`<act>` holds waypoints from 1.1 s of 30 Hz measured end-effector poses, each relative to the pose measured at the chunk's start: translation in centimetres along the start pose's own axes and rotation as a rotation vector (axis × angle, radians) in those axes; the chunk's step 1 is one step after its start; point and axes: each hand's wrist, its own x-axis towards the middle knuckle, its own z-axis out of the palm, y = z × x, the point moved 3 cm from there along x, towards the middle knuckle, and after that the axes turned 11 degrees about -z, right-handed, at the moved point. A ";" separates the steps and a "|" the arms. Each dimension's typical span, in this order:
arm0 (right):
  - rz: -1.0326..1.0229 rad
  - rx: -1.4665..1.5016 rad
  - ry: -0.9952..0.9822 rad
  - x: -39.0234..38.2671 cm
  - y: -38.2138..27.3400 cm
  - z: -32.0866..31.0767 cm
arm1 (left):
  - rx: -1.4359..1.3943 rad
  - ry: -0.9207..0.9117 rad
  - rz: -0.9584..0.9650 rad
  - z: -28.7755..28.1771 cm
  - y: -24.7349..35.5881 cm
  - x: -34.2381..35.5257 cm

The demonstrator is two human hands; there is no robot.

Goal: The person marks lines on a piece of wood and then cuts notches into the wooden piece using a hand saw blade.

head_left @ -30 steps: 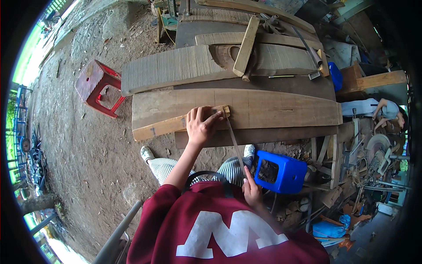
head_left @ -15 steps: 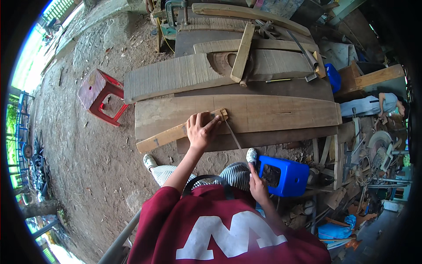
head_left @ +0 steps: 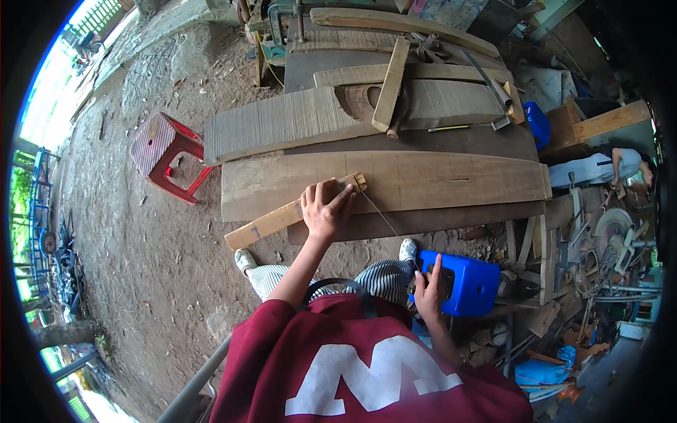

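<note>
A light wooden strip (head_left: 266, 223) lies slantwise across the broad wooden plank (head_left: 451, 169), its near-left end jutting past the plank's edge. My left hand (head_left: 324, 213) grips the strip near its far end, pressing it down with fingers over it. At that notched end rests the thin blade of a saw (head_left: 379, 213), seen nearly edge-on. Its other end runs back to my right hand (head_left: 429, 295), closed around the handle with the index finger stretched out. The handle is mostly hidden by that hand.
A blue plastic stool (head_left: 472, 285) stands near my right hand, a red stool (head_left: 169, 158) to the left. Behind the plank lie a ridged curved board (head_left: 282, 123), a wooden mallet (head_left: 390, 88) and a square (head_left: 486, 81). A person (head_left: 599, 169) works at far right.
My right hand has moved slightly to the right and nearer, with the saw's blade angled further right. My left hand still holds the strip in place.
</note>
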 end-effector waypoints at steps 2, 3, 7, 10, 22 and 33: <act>0.011 0.000 0.023 -0.7 -0.1 0.2 | -0.007 0.001 0.049 -0.1 0.0 -0.3; 0.022 -0.003 0.046 -1.1 -0.1 0.2 | -0.004 0.001 0.050 -0.1 0.0 -0.3; 0.161 0.075 0.018 -2.3 0.7 1.4 | -0.014 0.012 0.050 -0.1 -0.1 -0.4; -0.014 -0.076 -0.051 -3.0 2.0 2.0 | -0.026 0.018 0.052 -0.3 0.0 -0.2; 0.117 0.126 -0.054 -3.2 -0.3 0.4 | 0.046 -0.074 0.060 0.3 -0.1 -0.6; 0.223 0.374 0.035 4.4 -2.3 2.5 | -0.031 -0.165 0.118 0.0 -0.5 -0.8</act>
